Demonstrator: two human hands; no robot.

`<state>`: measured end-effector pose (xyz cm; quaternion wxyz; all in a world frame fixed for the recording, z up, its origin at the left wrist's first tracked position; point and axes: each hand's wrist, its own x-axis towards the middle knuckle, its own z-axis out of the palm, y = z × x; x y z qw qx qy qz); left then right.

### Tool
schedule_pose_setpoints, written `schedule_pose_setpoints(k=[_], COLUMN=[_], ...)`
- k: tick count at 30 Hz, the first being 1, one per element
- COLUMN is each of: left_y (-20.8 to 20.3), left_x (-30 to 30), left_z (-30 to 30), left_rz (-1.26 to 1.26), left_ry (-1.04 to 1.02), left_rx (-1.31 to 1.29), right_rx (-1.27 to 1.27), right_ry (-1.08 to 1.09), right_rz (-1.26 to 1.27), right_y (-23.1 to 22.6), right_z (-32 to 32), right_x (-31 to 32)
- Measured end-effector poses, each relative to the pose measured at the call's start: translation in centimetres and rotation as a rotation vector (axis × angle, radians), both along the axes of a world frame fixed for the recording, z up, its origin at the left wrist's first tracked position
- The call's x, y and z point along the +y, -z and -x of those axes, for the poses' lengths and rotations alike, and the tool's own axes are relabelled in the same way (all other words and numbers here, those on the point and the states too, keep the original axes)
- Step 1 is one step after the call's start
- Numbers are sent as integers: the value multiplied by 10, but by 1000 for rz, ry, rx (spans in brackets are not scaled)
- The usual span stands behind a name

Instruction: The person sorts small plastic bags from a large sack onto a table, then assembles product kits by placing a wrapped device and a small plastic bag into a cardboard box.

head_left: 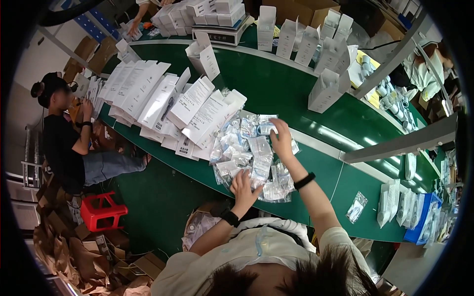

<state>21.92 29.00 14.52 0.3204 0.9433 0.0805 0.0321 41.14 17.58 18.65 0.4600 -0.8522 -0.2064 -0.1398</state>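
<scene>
Under both hands (243,193) (283,143), filled clear packets (260,152)

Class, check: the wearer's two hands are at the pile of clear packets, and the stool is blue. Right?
Not quite: the head view shows the stool is red, not blue. The left hand and right hand are at the pile of clear packets.

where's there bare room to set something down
Bare: the green tabletop between the right wristband and the lone packet; also the far green surface between standing cartons. Crowded: the packet pile by both hands, and the white boxes left of it.
</scene>
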Motion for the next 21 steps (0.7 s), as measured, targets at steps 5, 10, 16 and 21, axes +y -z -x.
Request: schedule_pose_setpoints(k=[5, 10, 16, 21], left_y=[-27, -22, 1, 8], left_x=[8, 31, 41, 42], left_z=[-9, -23, -38, -42], left_rz=[11, -88, -104, -140], left_ry=[141, 277, 323, 304], left_rx=[44, -40, 8, 3], right_rx=[369, 673, 468, 581], right_ry=[-209, -601, -923, -1138], right_rz=[-218, 92, 489, 1057], right_y=[51, 69, 78, 51], right_z=[-187, -245, -259, -271], right_x=[76, 156, 181, 157])
